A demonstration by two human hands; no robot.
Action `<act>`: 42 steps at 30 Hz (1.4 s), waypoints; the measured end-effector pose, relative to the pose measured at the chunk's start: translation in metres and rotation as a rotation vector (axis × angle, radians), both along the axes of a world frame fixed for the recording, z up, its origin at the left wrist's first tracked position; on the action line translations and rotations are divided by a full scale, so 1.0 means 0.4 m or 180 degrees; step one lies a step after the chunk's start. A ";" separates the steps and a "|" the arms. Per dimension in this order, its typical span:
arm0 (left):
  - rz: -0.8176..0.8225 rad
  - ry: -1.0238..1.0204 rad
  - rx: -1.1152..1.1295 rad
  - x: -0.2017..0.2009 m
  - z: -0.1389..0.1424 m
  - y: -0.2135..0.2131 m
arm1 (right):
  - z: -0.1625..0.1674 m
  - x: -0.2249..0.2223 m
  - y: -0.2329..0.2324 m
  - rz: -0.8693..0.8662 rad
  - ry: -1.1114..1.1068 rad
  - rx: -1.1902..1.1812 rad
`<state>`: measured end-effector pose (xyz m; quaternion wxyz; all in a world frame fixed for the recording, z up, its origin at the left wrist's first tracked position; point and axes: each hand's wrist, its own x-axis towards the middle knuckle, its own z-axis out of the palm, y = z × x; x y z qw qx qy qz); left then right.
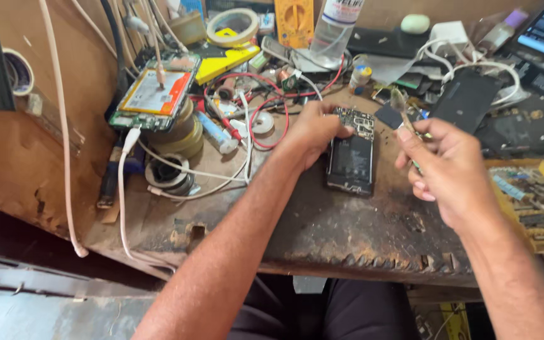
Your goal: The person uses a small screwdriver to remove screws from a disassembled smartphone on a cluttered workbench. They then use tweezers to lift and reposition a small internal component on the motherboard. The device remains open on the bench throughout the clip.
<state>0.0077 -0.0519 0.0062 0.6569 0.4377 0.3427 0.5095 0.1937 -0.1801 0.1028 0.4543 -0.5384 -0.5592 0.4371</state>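
Two hands were at work: the left hand (310, 129) and the right hand (445, 167). Two opened phones lay on the bench, one black (351, 157) and one with an orange-edged battery (154, 94). There was one clear bottle (335, 28), one yellow meter (294, 19), one tape roll (232, 26) and one yellow parts tray (530, 201).

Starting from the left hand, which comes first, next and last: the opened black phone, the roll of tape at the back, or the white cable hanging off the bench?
1. Opened black phone: the left hand rests on its top end.
2. Roll of tape: farther back, up and left of the hand.
3. White cable: far left, hanging over the bench's edge.
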 end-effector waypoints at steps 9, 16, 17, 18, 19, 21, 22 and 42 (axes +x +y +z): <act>-0.0060 -0.0392 -0.0011 -0.008 -0.006 -0.033 | -0.025 -0.029 0.042 -0.0300 -0.1614 0.0951; -0.0208 -0.0309 -0.0122 -0.011 0.011 -0.040 | -0.019 -0.059 0.027 -0.0255 -0.2326 0.1845; -0.0252 -0.0315 -0.0179 -0.017 0.011 -0.042 | -0.017 -0.060 0.027 -0.0233 -0.2417 0.2042; -0.0281 -0.0317 -0.0234 -0.022 0.011 -0.044 | -0.015 -0.060 0.028 -0.0325 -0.2412 0.1807; -0.0347 -0.0373 -0.0174 -0.023 0.009 -0.048 | -0.013 -0.059 0.028 -0.0404 -0.2406 0.1569; -0.0486 -0.0470 -0.0031 -0.027 0.009 -0.052 | -0.013 -0.055 0.031 -0.0476 -0.2306 0.1361; -0.0547 -0.0449 -0.0011 -0.029 0.008 -0.055 | -0.013 -0.050 0.030 -0.0472 -0.2218 0.1370; -0.0444 -0.0389 -0.0075 -0.021 0.006 -0.056 | -0.044 -0.057 0.036 -0.0227 -0.2746 0.1618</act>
